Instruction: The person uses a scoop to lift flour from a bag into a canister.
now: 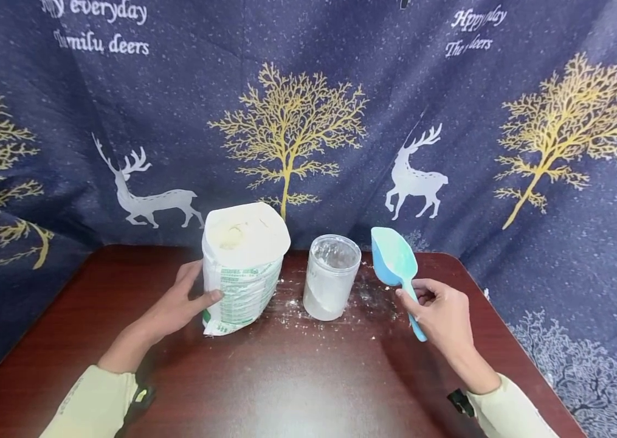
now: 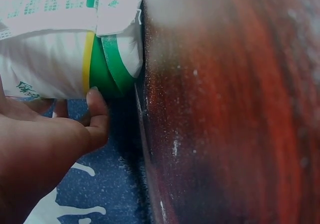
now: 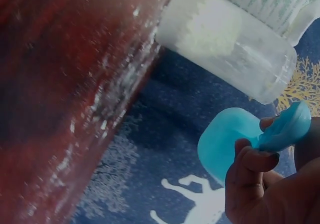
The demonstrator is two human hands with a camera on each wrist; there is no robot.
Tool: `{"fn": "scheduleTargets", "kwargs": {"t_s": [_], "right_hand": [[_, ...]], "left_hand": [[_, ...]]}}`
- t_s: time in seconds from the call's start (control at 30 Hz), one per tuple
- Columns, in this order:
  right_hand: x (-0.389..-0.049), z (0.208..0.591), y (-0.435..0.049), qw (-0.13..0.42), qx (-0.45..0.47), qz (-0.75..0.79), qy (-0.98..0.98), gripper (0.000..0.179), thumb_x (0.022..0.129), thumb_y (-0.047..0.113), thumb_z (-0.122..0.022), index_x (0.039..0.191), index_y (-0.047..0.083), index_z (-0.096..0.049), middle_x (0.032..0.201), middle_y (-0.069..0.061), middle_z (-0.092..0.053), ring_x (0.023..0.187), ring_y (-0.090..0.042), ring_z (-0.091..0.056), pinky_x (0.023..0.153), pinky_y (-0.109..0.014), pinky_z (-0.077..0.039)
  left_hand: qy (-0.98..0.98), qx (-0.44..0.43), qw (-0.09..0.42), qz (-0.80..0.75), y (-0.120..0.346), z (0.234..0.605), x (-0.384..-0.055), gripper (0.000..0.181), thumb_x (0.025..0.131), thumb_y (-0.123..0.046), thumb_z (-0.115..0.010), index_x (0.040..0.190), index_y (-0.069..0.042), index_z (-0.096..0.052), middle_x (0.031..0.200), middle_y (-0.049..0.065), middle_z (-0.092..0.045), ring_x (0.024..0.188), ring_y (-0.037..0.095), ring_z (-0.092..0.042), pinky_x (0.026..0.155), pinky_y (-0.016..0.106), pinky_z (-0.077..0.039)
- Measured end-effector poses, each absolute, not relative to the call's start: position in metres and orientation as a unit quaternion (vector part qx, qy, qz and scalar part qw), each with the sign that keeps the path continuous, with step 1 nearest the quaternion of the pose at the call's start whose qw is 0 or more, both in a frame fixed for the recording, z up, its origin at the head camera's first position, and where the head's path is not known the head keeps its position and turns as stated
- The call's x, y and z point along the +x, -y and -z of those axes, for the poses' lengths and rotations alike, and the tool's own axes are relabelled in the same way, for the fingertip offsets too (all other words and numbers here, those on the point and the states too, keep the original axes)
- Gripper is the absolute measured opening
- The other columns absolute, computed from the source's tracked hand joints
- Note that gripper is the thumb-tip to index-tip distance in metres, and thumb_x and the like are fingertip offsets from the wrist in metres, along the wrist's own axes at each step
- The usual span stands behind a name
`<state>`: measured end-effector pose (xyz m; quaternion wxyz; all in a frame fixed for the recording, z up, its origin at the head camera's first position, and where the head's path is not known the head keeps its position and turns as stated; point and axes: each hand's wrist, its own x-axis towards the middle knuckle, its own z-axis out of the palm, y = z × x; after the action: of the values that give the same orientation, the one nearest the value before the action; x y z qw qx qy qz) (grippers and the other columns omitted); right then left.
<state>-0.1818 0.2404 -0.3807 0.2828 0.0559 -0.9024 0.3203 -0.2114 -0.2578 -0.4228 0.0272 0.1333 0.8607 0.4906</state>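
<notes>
In the head view an opened white-and-green flour bag [image 1: 245,298] stands on the table, with pale powder inside its wide mouth. My left hand [image 1: 177,304] holds the bag at its left side, thumb across the front and fingers round the back corner. A light-blue scoop [image 1: 396,255] is raised at the right, its bowl upward. Its handle is gripped between thumb and fingers of my right hand [image 1: 445,313]. Between bag and scoop stands a clear jar [image 1: 330,283] without a lid, partly filled with white powder. The right wrist view shows the scoop's bowl [image 3: 225,139] beside the jar.
Spilled powder [image 1: 299,307] speckles the dark red wooden table [image 1: 286,377] around the jar. Close behind the table's back edge hangs a blue cloth [image 1: 330,182] printed with deer and golden trees.
</notes>
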Motion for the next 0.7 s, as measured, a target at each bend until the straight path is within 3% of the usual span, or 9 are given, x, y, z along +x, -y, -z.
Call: {"fn": "scheduleTargets", "kwargs": {"t_s": [0.33, 0.7], "right_hand": [[-0.181, 0.41, -0.241, 0.284, 0.011, -0.308, 0.908, 0.019, 0.085, 0.018, -0.091, 0.096, 0.005, -0.082, 0.074, -0.001, -0.073, 0.065, -0.008, -0.063, 0.062, -0.023, -0.05], [-0.183, 0.424, -0.247, 0.29, 0.022, -0.262, 0.92, 0.02, 0.082, 0.018, -0.091, 0.09, 0.003, -0.08, 0.07, -0.001, -0.071, 0.064, -0.011, -0.062, 0.062, -0.033, -0.052]], "left_hand": [[-0.864, 0.132, 0.027, -0.485, 0.258, 0.424, -0.212, 0.095, 0.1, -0.041, -0.073, 0.171, -0.02, -0.013, 0.166, 0.02, -0.011, 0.151, 0.049, -0.018, 0.112, 0.081, -0.024], [-0.862, 0.136, 0.026, -0.487, 0.258, 0.424, -0.212, 0.094, 0.1, -0.041, -0.073, 0.171, -0.02, -0.014, 0.166, 0.02, -0.011, 0.151, 0.05, -0.017, 0.112, 0.081, -0.025]]}}
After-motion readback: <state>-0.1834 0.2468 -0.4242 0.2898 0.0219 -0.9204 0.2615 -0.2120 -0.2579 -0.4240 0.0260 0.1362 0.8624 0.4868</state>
